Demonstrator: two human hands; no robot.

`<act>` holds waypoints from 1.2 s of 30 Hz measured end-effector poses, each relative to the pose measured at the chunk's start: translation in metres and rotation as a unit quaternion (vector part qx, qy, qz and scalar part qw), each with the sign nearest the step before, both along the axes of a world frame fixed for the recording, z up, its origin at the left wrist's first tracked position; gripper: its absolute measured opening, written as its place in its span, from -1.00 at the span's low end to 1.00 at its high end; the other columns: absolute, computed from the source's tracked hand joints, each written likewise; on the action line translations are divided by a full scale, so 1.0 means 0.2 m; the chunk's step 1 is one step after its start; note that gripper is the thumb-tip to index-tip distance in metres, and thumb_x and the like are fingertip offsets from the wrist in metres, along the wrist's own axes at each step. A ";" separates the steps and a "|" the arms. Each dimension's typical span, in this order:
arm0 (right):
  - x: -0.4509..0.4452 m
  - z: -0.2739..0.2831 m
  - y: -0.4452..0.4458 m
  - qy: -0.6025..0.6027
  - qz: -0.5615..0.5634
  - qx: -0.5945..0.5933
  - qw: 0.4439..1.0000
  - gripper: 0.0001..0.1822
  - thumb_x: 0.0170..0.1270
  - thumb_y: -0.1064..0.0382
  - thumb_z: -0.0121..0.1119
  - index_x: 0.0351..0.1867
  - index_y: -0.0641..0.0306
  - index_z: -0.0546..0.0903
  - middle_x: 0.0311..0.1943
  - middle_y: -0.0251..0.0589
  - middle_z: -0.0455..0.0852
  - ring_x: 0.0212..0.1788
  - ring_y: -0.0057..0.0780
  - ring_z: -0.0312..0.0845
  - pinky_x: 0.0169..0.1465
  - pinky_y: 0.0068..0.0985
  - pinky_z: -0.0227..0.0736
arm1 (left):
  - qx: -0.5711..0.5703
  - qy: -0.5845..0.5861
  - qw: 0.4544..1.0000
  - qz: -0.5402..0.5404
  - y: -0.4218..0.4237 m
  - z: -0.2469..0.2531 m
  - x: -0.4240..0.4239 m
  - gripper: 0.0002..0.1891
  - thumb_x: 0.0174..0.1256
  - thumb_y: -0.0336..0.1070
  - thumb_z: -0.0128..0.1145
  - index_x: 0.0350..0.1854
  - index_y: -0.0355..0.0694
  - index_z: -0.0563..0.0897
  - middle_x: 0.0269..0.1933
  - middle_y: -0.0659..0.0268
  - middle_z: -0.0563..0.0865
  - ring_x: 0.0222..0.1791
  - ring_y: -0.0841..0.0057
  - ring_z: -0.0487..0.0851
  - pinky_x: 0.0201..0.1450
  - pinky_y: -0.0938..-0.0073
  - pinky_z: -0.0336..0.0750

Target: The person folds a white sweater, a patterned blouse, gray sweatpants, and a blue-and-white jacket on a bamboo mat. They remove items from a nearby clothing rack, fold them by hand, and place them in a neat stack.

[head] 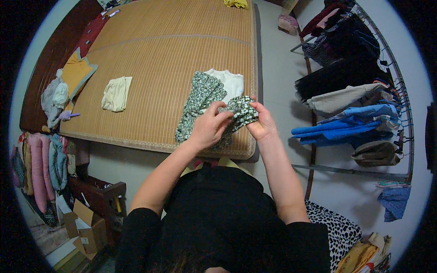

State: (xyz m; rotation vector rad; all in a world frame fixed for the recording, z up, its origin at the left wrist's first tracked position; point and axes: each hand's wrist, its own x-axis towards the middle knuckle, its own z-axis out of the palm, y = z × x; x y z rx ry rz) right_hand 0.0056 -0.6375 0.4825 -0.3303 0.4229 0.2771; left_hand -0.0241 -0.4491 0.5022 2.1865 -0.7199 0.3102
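Note:
A green-and-white floral garment lies near the right front corner of the bed mat, partly over a white knitted garment. My right hand grips a raised, bunched part of the floral cloth, thumb on top. My left hand is at the left side of that part, its thumb and fingers curved against the cloth; whether they pinch it is hard to tell. Further left on the mat lies a folded cream garment.
Clothes hang on a metal rack at the right. Along the bed's left edge lie a yellow cloth and pale crumpled fabric. An open cardboard box stands at the lower left. A yellow garment lies at the far edge.

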 end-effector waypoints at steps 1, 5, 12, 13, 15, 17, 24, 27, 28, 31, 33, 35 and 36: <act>-0.01 0.01 0.02 0.001 -0.007 -0.005 1.000 -0.69 0.23 0.48 -0.02 0.01 0.18 0.45 -0.10 -0.03 0.59 -0.07 -0.12 0.57 0.03 -0.13 0.53 | -0.025 0.016 0.999 -0.014 0.00 -0.02 0.01 -0.82 0.19 -0.36 0.18 -0.16 -0.18 0.58 -0.07 0.19 0.52 -0.27 0.26 0.62 -0.30 0.35 0.52; -0.03 0.10 0.03 -0.037 0.026 -0.098 0.994 -0.71 0.17 0.51 0.05 -0.07 0.20 0.48 -0.18 -0.12 0.61 -0.15 -0.26 0.60 -0.02 -0.24 0.57 | -0.078 0.118 0.988 -0.055 0.00 -0.09 0.03 -0.86 0.20 -0.40 0.18 -0.25 -0.31 0.54 -0.16 0.19 0.55 -0.24 0.33 0.58 -0.24 0.46 0.48; -0.05 0.20 -0.06 -0.172 0.175 -0.407 0.880 -0.69 -0.05 0.58 0.07 -0.22 0.26 0.55 -0.37 -0.35 0.55 -0.39 -0.62 0.47 -0.35 -0.66 0.39 | -0.055 0.073 0.995 -0.036 0.06 -0.17 0.06 -0.88 0.20 -0.45 0.16 -0.27 -0.32 0.50 -0.26 0.17 0.49 -0.28 0.27 0.54 -0.24 0.44 0.46; -0.04 0.20 -0.05 -0.167 0.163 -0.404 0.885 -0.69 -0.06 0.58 0.07 -0.22 0.26 0.55 -0.37 -0.36 0.55 -0.38 -0.62 0.47 -0.34 -0.66 0.39 | -0.044 0.063 0.997 -0.027 0.06 -0.16 0.07 -0.88 0.20 -0.46 0.16 -0.28 -0.32 0.50 -0.27 0.16 0.49 -0.29 0.25 0.53 -0.23 0.43 0.46; -0.04 0.18 0.00 -0.161 0.139 -0.395 0.894 -0.68 -0.06 0.57 0.06 -0.21 0.25 0.56 -0.36 -0.37 0.55 -0.38 -0.63 0.46 -0.32 -0.65 0.39 | -0.047 0.074 0.996 -0.018 0.02 -0.14 0.07 -0.88 0.18 -0.44 0.14 -0.27 -0.32 0.54 -0.23 0.11 0.52 -0.21 0.14 0.55 -0.18 0.30 0.46; -0.04 0.12 0.03 -0.225 0.110 -0.580 0.775 -0.62 -0.04 0.53 0.02 -0.11 0.22 0.56 -0.31 -0.27 0.57 -0.24 -0.41 0.50 -0.14 -0.47 0.42 | -0.052 0.041 0.998 -0.011 -0.02 -0.12 0.06 -0.88 0.17 -0.44 0.15 -0.26 -0.32 0.54 -0.24 0.13 0.54 -0.22 0.17 0.57 -0.21 0.30 0.47; -0.06 0.18 0.01 -0.362 0.032 -0.769 0.526 -0.74 0.00 0.53 -0.02 -0.31 0.24 0.63 -0.34 -0.05 0.49 -0.21 -0.13 0.50 -0.10 -0.38 0.42 | -0.151 0.136 0.979 -0.029 0.02 -0.19 0.05 -0.79 0.12 -0.44 0.19 -0.16 -0.30 0.64 -0.32 0.18 0.57 -0.38 0.32 0.59 -0.31 0.44 0.48; -0.07 0.21 0.01 -0.346 0.033 -0.763 0.545 -0.80 0.02 0.52 -0.04 -0.44 0.29 0.64 -0.38 -0.10 0.51 -0.27 -0.21 0.52 -0.14 -0.42 0.43 | -0.115 0.192 0.974 -0.025 0.03 -0.22 0.07 -0.78 0.15 -0.42 0.20 -0.14 -0.29 0.64 -0.35 0.26 0.54 -0.42 0.49 0.54 -0.34 0.54 0.43; -0.07 0.22 0.01 -0.339 0.028 -0.757 0.558 -0.81 0.03 0.51 -0.04 -0.48 0.31 0.63 -0.40 -0.12 0.52 -0.29 -0.24 0.52 -0.16 -0.43 0.43 | -0.133 0.217 0.967 -0.030 0.04 -0.21 0.08 -0.80 0.16 -0.41 0.20 -0.15 -0.29 0.64 -0.36 0.29 0.53 -0.42 0.52 0.52 -0.35 0.55 0.41; -0.01 0.11 -0.05 -0.271 -0.038 -0.714 0.645 -0.82 0.04 0.51 -0.06 -0.53 0.34 0.61 -0.41 -0.20 0.59 -0.34 -0.40 0.53 -0.20 -0.51 0.42 | -0.173 0.254 0.951 -0.038 0.10 -0.20 0.11 -0.84 0.20 -0.38 0.19 -0.21 -0.31 0.62 -0.38 0.35 0.51 -0.41 0.62 0.48 -0.35 0.59 0.37; 0.05 0.03 -0.13 -0.167 -0.015 -0.625 0.763 -0.81 0.04 0.52 -0.07 -0.53 0.34 0.61 -0.41 -0.26 0.64 -0.32 -0.54 0.51 -0.18 -0.59 0.38 | -0.184 0.227 0.956 -0.032 0.15 -0.24 0.15 -0.86 0.23 -0.36 0.18 -0.26 -0.32 0.61 -0.38 0.38 0.50 -0.40 0.66 0.47 -0.35 0.60 0.35; 0.08 0.00 -0.15 -0.106 -0.007 -0.553 0.827 -0.81 0.04 0.52 -0.07 -0.52 0.34 0.61 -0.42 -0.26 0.65 -0.29 -0.55 0.51 -0.15 -0.62 0.37 | -0.215 0.246 0.945 -0.011 0.19 -0.24 0.16 -0.89 0.25 -0.38 0.16 -0.30 -0.32 0.60 -0.38 0.37 0.50 -0.42 0.66 0.45 -0.34 0.62 0.35; 0.08 -0.02 -0.14 -0.095 0.001 -0.579 0.810 -0.78 0.05 0.51 -0.08 -0.47 0.33 0.65 -0.40 -0.22 0.66 -0.25 -0.49 0.54 -0.10 -0.60 0.38 | -0.228 0.240 0.944 -0.005 0.20 -0.21 0.16 -0.90 0.25 -0.38 0.15 -0.30 -0.32 0.60 -0.37 0.38 0.49 -0.41 0.66 0.45 -0.34 0.62 0.35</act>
